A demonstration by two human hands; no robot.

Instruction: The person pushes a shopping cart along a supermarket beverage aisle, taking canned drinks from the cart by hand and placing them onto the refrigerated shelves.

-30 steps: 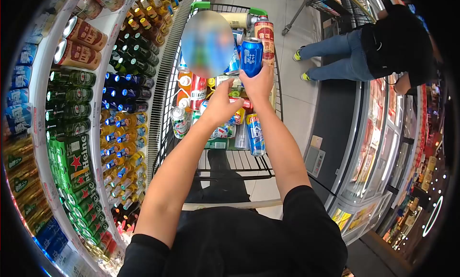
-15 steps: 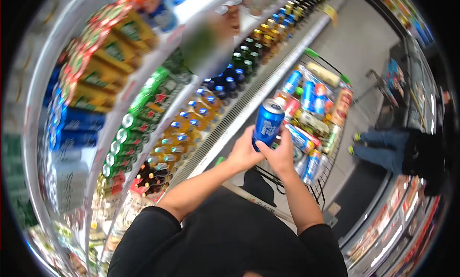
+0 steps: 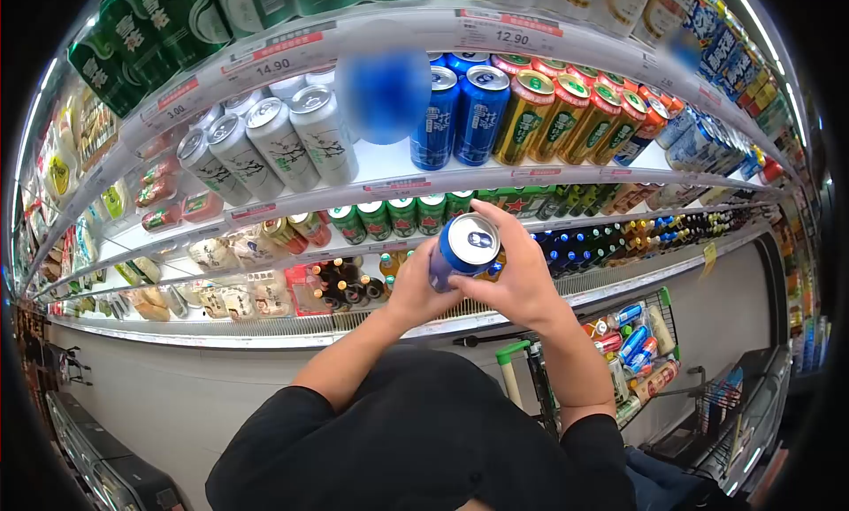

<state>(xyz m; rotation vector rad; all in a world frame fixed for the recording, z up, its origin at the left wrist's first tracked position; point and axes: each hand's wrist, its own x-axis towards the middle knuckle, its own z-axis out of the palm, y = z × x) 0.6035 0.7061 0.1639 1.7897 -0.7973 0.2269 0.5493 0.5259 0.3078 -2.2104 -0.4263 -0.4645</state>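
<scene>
- Store shelving (image 3: 424, 193) curves across the view in several tiers, loaded with cans, bottles and packets, above a pale floor (image 3: 212, 396)
- Blue can (image 3: 470, 246) held out in front of the person's chest, gripped by both hands, its silver top tipped toward the camera and the ring tab visible
- Left hand (image 3: 414, 286) wraps the can's left side, fingers partly hidden behind it
- Right hand (image 3: 520, 277) grasps the other side, thumb across the lower front, fingers reaching round near the top rim
- Behind and above the hands, two upright blue cans (image 3: 482, 113) stand at the front of a shelf, with gold cans (image 3: 528, 118) just to their right
- Silver cans (image 3: 274, 135) with a branch pattern line up further left on that same tier, under a price label (image 3: 274, 64) reading 14.90
- Green cans (image 3: 402, 217) sit one tier lower, close behind the hands in the view
- Shopping cart (image 3: 511, 374) at lower right, beyond the right forearm, piled with cans and other packages
</scene>
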